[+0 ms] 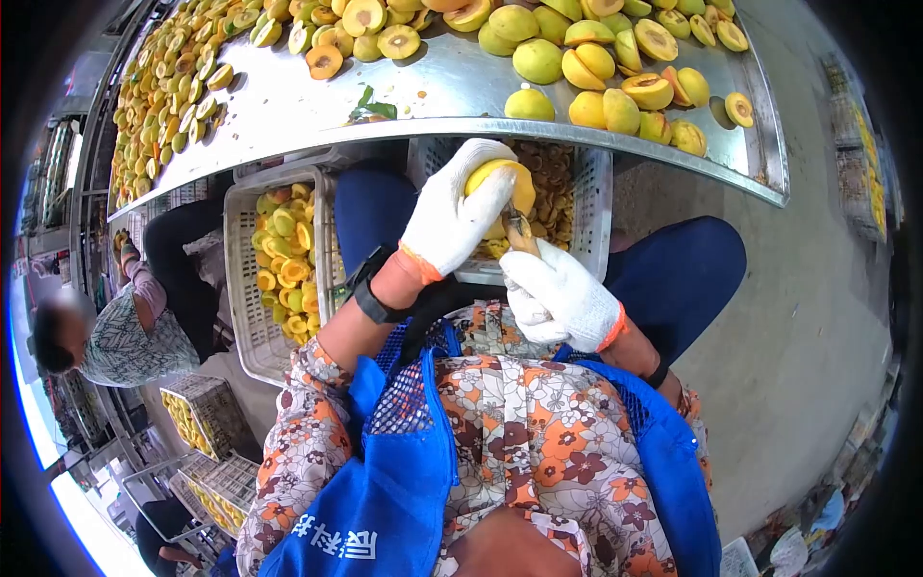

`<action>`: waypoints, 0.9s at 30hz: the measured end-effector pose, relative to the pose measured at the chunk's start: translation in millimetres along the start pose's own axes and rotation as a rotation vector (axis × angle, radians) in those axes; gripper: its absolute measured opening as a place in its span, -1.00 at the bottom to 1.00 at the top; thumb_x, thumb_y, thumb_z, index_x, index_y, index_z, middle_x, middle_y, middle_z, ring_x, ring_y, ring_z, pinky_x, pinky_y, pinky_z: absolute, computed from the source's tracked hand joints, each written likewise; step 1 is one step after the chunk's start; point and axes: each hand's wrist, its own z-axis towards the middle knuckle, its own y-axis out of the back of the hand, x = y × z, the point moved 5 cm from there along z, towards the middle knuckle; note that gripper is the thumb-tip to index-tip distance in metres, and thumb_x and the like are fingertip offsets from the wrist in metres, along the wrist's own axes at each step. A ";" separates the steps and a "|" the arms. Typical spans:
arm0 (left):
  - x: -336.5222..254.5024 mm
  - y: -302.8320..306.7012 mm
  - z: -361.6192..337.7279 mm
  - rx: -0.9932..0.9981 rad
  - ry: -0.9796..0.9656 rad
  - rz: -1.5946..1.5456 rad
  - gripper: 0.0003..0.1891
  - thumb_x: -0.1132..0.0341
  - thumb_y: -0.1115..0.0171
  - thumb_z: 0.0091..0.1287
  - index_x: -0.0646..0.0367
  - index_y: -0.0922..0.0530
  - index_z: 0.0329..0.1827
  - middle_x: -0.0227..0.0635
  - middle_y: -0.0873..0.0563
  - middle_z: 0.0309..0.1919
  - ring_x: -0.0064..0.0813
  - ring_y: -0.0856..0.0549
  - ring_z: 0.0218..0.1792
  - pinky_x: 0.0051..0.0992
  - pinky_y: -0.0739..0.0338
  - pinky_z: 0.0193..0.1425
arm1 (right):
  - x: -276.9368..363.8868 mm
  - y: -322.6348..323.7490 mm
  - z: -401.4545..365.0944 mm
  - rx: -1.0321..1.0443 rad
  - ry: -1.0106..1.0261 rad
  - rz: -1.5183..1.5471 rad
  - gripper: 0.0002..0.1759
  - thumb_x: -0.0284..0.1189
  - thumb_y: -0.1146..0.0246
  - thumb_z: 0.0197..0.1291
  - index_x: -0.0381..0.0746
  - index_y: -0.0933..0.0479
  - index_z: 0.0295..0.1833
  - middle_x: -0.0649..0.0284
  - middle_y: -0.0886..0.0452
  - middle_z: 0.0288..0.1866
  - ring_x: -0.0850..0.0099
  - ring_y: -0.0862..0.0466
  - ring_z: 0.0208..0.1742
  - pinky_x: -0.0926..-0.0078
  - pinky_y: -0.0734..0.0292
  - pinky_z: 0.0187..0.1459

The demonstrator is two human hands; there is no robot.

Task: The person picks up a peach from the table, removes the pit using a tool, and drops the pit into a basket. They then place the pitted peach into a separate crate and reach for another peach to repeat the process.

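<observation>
My left hand (460, 210), in a white glove with an orange cuff, holds a yellow fruit half (512, 181) just below the table's front edge. My right hand (560, 294), gloved the same way, is closed around the handle of a small tool (520, 231). The tool's upper end meets the lower side of the fruit; its tip is hidden. Beneath both hands stands a grey plastic crate (593, 207) with brown pits and scraps inside.
Yellow-green fruit, much of it halved, lies on the metal table (442, 82). A crate of yellow halves (325, 260) is beside my left leg. Another person (144, 337) sits at the left. More crates (199, 413) stand lower left, others (856, 154) at far right.
</observation>
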 end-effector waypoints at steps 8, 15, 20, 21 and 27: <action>18.8 -9.9 -8.4 -0.175 -0.171 0.136 -0.66 0.41 -0.24 0.46 0.25 -0.54 0.27 -0.20 -0.67 0.09 -0.41 -0.69 0.08 -0.44 -0.58 0.22 | -4.4 1.8 1.5 0.008 -0.115 0.073 -0.88 -0.27 -0.12 0.58 -0.05 -0.39 0.02 0.46 -0.32 -0.58 0.68 -0.23 -0.74 0.69 -0.09 -0.74; 24.0 -9.7 -13.6 -0.254 -0.188 -0.018 -0.67 0.30 -0.26 0.47 0.25 -0.54 0.21 -0.15 -0.65 0.04 -0.34 -0.69 0.05 -0.41 -0.57 0.20 | -5.0 -5.6 5.7 -0.015 -0.104 0.117 -0.80 -0.28 -0.07 0.60 -0.12 -0.39 -0.15 0.46 -0.25 -0.63 0.68 -0.13 -0.82 0.64 -0.03 -0.78; 40.9 -7.2 0.4 0.074 -0.031 -0.268 -0.68 0.29 -0.15 0.53 0.22 -0.54 0.26 -0.27 -0.64 0.10 -0.48 -0.63 0.09 -0.45 -0.55 0.23 | -7.1 -5.6 5.8 0.089 -0.191 0.243 -0.75 -0.24 -0.01 0.62 -0.13 -0.38 -0.16 0.48 -0.24 -0.65 0.68 -0.15 -0.82 0.63 -0.02 -0.78; 41.8 -6.8 1.0 0.065 -0.066 -0.246 -0.67 0.26 -0.13 0.54 0.20 -0.55 0.26 -0.29 -0.63 0.12 -0.50 -0.63 0.08 -0.45 -0.55 0.23 | -6.3 -5.7 7.0 0.083 -0.178 0.224 -0.74 -0.23 -0.01 0.63 -0.13 -0.39 -0.15 0.49 -0.24 -0.66 0.68 -0.16 -0.82 0.62 -0.02 -0.77; 50.6 -10.1 3.5 0.022 0.020 -0.432 -0.70 0.37 -0.13 0.53 0.22 -0.54 0.26 -0.29 -0.64 0.07 -0.53 -0.64 0.01 -0.49 -0.58 0.16 | -6.0 -5.8 11.5 0.108 -0.175 0.266 -0.73 -0.20 -0.02 0.63 -0.14 -0.41 -0.12 0.50 -0.25 -0.67 0.68 -0.16 -0.83 0.61 -0.01 -0.78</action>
